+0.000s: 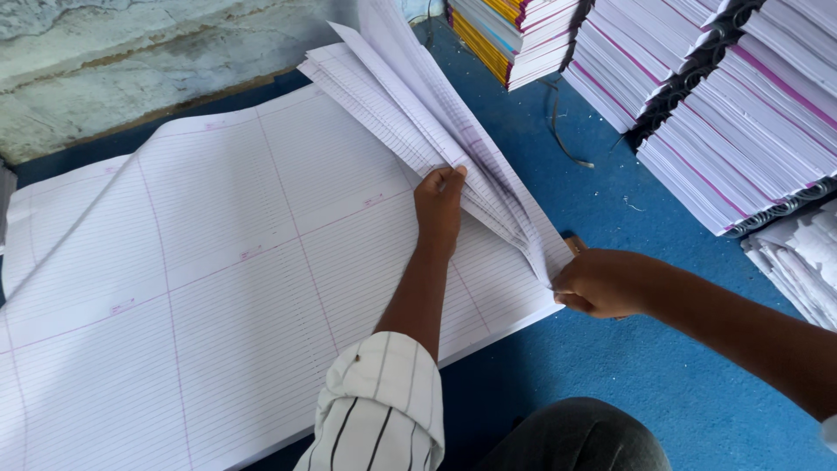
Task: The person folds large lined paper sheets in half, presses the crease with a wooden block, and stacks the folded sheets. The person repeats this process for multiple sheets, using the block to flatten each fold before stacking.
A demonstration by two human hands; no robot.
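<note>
paper sheets — notebook stacks beside

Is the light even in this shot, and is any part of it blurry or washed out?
Head view: soft daylight, no harsh glare; the large white ruled paper sheets stay readable. The left hand and right hand look sharp, casting faint shadows. The fanned sheets blur slightly toward the top edge; the blue floor is evenly lit.
</note>
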